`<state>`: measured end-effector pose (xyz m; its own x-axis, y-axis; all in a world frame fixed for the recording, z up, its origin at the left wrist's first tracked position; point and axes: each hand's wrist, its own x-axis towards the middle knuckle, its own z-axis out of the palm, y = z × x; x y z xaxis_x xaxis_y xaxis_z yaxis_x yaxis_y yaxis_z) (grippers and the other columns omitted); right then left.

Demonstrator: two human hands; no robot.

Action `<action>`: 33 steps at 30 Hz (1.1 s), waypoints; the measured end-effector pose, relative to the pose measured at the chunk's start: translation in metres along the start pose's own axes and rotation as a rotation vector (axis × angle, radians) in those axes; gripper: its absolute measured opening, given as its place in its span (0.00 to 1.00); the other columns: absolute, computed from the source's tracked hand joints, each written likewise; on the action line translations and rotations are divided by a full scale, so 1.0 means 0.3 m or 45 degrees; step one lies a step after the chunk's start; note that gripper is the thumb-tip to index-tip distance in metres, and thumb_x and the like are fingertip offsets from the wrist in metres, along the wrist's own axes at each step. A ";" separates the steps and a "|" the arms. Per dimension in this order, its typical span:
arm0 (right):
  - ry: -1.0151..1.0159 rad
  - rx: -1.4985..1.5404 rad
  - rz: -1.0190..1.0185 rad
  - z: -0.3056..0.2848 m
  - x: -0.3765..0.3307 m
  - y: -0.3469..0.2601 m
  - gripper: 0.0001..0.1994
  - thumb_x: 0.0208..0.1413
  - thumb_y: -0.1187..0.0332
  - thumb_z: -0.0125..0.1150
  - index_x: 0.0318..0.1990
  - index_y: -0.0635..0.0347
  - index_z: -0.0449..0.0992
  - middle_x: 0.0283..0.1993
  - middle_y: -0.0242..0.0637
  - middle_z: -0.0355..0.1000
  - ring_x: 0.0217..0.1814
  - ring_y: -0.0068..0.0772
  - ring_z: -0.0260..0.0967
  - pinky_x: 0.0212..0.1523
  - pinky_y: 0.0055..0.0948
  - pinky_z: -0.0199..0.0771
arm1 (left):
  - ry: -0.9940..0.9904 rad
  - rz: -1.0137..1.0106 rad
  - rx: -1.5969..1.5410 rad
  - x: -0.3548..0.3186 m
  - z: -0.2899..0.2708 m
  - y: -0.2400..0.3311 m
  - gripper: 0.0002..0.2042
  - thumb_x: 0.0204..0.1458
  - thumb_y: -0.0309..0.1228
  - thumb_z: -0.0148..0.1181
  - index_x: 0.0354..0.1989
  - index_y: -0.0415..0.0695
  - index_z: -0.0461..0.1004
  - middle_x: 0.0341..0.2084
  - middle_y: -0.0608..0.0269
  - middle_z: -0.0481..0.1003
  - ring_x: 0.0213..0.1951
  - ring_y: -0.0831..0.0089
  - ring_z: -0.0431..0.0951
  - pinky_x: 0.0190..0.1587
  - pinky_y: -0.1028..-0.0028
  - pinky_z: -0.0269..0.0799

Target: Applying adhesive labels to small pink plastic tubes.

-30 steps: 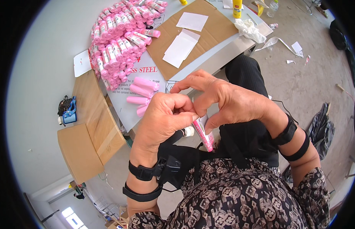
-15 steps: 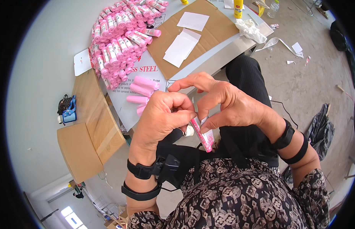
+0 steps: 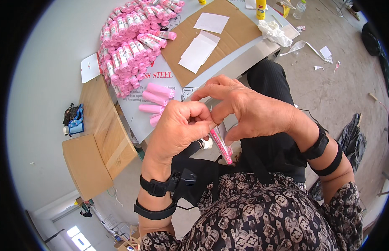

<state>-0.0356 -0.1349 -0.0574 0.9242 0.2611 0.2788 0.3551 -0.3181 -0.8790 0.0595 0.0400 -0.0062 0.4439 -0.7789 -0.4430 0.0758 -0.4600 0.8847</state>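
Note:
In front of my lap hangs a thin pink-and-white printed label, seen almost edge-on and tilted. My left hand pinches its upper end between thumb and forefinger. On the other side, my right hand curls over the label, forefinger at its top near the left fingertips and thumb beside its right face. The exact contact of the right fingers is partly hidden. Just beyond my left hand, several bare pink rolls, like rolled plastic bags, lie on the table. Behind them is a large heap of similar pink rolls wrapped in white labels.
A cardboard sheet on the table bears white paper sheets. A yellow glue bottle and crumpled white plastic are at its far right. Left stands a wooden board; a black plastic bag lies on the floor.
My right hand has shifted slightly, its forefinger now closer to my left fingertips and its thumb moved a little right. The label has swung slightly; my left hand stays nearly still.

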 end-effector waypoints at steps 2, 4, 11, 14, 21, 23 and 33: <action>0.000 0.063 0.033 -0.002 -0.002 -0.007 0.13 0.28 0.75 0.71 0.28 0.63 0.81 0.56 0.46 0.65 0.61 0.44 0.58 0.59 0.35 0.62 | -0.005 -0.005 0.097 -0.005 0.004 0.015 0.03 0.46 0.20 0.58 0.23 0.36 0.74 0.17 0.72 0.70 0.22 0.88 0.69 0.23 0.84 0.62; -0.115 0.214 0.126 -0.023 0.013 -0.011 0.12 0.27 0.75 0.71 0.27 0.65 0.80 0.52 0.47 0.67 0.56 0.44 0.62 0.55 0.35 0.64 | -0.021 -0.007 0.066 -0.003 0.009 0.018 0.03 0.46 0.20 0.58 0.22 0.36 0.73 0.17 0.73 0.70 0.22 0.88 0.68 0.24 0.84 0.62; -0.164 0.315 0.102 0.000 0.002 0.005 0.14 0.26 0.75 0.71 0.26 0.70 0.78 0.42 0.48 0.70 0.43 0.44 0.68 0.43 0.35 0.69 | -0.016 -0.050 0.076 0.004 0.012 0.005 0.03 0.45 0.20 0.59 0.22 0.36 0.72 0.17 0.74 0.68 0.22 0.88 0.66 0.24 0.84 0.62; -0.150 0.297 0.226 0.029 -0.007 0.008 0.15 0.25 0.74 0.72 0.27 0.68 0.79 0.43 0.48 0.69 0.47 0.45 0.66 0.47 0.34 0.68 | -0.033 -0.056 0.049 0.005 0.007 -0.010 0.03 0.45 0.19 0.58 0.22 0.36 0.72 0.17 0.74 0.68 0.22 0.88 0.66 0.24 0.84 0.63; 0.021 0.326 0.091 0.046 -0.020 0.009 0.15 0.27 0.73 0.71 0.29 0.65 0.80 0.46 0.44 0.68 0.53 0.43 0.62 0.53 0.34 0.64 | -0.029 -0.037 -0.028 0.011 0.000 -0.023 0.03 0.46 0.19 0.57 0.22 0.36 0.73 0.17 0.72 0.70 0.22 0.86 0.70 0.25 0.84 0.66; -0.070 0.304 0.174 0.039 -0.016 0.005 0.15 0.29 0.72 0.70 0.31 0.63 0.81 0.53 0.44 0.65 0.59 0.46 0.59 0.56 0.37 0.64 | -0.009 -0.014 -0.031 0.010 -0.002 -0.025 0.03 0.46 0.19 0.57 0.22 0.35 0.73 0.18 0.71 0.71 0.22 0.85 0.72 0.25 0.83 0.68; 0.027 0.525 0.076 0.051 -0.026 0.023 0.12 0.30 0.74 0.70 0.28 0.64 0.80 0.51 0.43 0.66 0.55 0.42 0.61 0.55 0.34 0.64 | -0.051 -0.025 -0.138 0.013 -0.017 -0.032 0.03 0.46 0.21 0.57 0.24 0.35 0.74 0.19 0.68 0.73 0.22 0.82 0.74 0.26 0.83 0.70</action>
<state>-0.0426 -0.1251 -0.0716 0.9456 0.2333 0.2267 0.2185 0.0607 -0.9740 0.0650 0.0437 -0.0157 0.4058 -0.7873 -0.4641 0.1812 -0.4284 0.8852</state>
